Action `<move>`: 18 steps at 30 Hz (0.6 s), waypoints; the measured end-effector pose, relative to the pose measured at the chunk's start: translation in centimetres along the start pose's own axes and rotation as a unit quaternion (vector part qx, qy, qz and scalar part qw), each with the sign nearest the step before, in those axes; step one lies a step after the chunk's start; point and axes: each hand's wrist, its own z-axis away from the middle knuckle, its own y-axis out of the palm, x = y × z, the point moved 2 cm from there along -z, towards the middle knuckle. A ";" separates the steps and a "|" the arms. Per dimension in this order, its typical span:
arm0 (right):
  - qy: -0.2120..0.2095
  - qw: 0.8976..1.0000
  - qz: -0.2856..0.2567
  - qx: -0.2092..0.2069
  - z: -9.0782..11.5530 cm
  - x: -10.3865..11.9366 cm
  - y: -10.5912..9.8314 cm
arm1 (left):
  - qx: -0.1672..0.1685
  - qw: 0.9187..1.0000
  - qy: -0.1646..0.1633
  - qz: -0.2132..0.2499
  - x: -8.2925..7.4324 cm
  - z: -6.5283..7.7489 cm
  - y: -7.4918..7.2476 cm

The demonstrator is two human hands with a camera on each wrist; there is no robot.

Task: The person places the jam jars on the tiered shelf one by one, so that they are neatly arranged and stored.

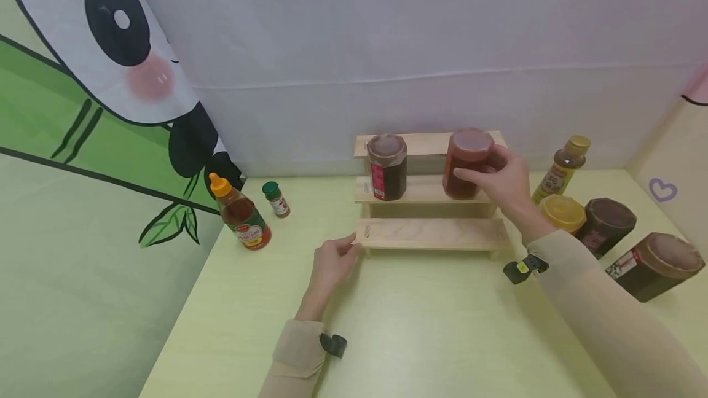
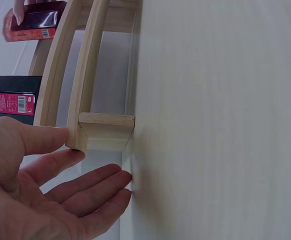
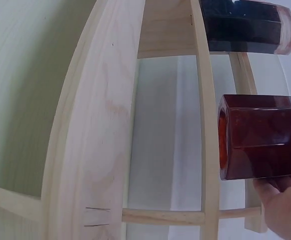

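A three-step wooden rack [image 1: 431, 233] stands on the table by the back wall. My left hand [image 1: 332, 263] pinches the left end of its lowest step; in the left wrist view the thumb and forefinger meet the board's corner, other fingers extended. My right hand [image 1: 506, 183] grips a reddish-brown faceted jar [image 3: 265, 137] at the right part of the middle step. The jar's base is close to the board; I cannot tell whether it touches. To its left, a dark jar with a pink-red label [image 1: 387, 167] stands upright on the same step.
On the left are a sauce bottle with an orange cap [image 1: 246, 220] and a small green-capped shaker [image 1: 276, 199]. At right stand a yellow-capped bottle [image 1: 560, 171], a yellow-lidded jar [image 1: 563, 212], a dark jar [image 1: 605, 226] and a larger labelled jar [image 1: 655, 266], near my right forearm.
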 end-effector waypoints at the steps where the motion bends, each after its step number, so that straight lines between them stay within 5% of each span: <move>1: 0.001 1.000 0.001 -0.001 0.0 -0.1 -0.1 | 0.000 1.000 0.000 0.001 0.0 0.0 0.0; 18: -0.014 1.000 0.006 -0.001 0.4 -1.1 -1.1 | 0.005 1.000 -0.008 0.001 0.1 -0.1 0.1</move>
